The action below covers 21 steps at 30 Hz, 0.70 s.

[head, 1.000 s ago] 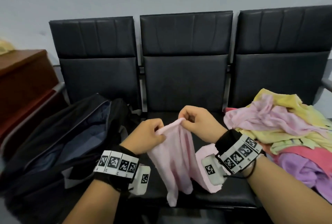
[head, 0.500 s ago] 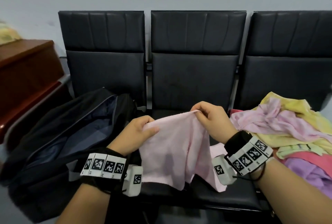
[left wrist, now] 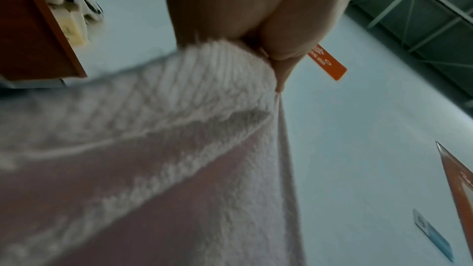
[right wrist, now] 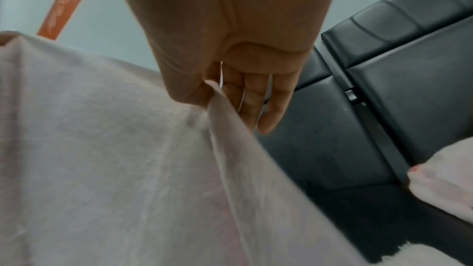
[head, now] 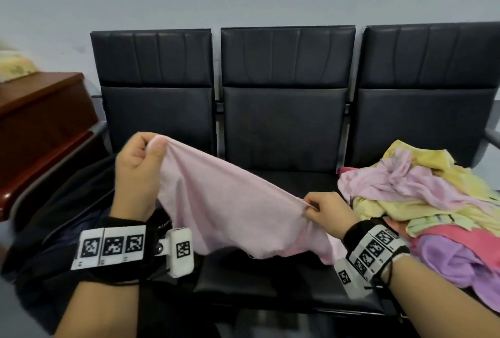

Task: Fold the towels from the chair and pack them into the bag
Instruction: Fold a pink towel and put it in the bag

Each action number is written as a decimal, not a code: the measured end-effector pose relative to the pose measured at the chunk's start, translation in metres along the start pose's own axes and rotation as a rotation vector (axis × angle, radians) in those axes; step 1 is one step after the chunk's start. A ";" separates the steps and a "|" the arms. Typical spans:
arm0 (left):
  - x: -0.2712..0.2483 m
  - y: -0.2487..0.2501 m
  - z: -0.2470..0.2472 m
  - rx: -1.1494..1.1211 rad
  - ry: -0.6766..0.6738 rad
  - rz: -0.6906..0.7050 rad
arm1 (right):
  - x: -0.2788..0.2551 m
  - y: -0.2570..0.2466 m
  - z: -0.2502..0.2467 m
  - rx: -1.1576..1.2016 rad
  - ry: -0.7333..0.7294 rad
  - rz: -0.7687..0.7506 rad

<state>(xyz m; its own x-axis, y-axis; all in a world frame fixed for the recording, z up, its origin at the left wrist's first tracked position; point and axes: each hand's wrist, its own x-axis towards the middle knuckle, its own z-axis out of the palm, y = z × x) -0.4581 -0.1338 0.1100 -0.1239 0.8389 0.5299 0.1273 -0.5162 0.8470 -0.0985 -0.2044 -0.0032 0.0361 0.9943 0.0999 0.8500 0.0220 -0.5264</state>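
Note:
A pale pink towel (head: pixel 230 202) hangs stretched between my two hands above the middle seat (head: pixel 297 183). My left hand (head: pixel 140 159) is raised and pinches one corner between thumb and fingers. My right hand (head: pixel 322 210), lower and to the right, pinches the opposite corner. The wrist views show the same towel (left wrist: pixel 179 149) (right wrist: pixel 102 149) held by the left hand (left wrist: pixel 256 33) and the right hand (right wrist: pixel 217 84). A heap of towels (head: pixel 422 202) in pink, yellow and purple lies on the right seat. The black bag (head: pixel 54 229) sits on the left seat, mostly hidden behind my left arm.
Three black padded chairs (head: pixel 286 99) stand in a row against a pale wall. A brown wooden cabinet (head: pixel 40 126) stands at the far left with a yellowish cloth (head: pixel 13 67) on top.
My hands have drawn apart, spreading the pink towel wide. The left hand rose up and to the left; the right hand dropped lower and to the right.

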 end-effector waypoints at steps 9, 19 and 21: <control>-0.014 -0.034 0.010 0.141 -0.050 -0.302 | 0.010 -0.035 -0.046 0.429 0.188 -0.044; -0.066 0.005 0.113 0.105 -0.576 -0.129 | 0.003 -0.073 -0.051 0.366 -0.009 -0.239; -0.072 0.009 0.124 0.109 -0.656 -0.119 | -0.001 -0.072 -0.049 0.323 -0.008 -0.282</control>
<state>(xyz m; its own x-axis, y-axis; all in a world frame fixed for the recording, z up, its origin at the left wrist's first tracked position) -0.3260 -0.1774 0.0738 0.4754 0.8377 0.2688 0.2527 -0.4227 0.8704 -0.1340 -0.2117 0.0758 -0.1789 0.9455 0.2720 0.6176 0.3231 -0.7171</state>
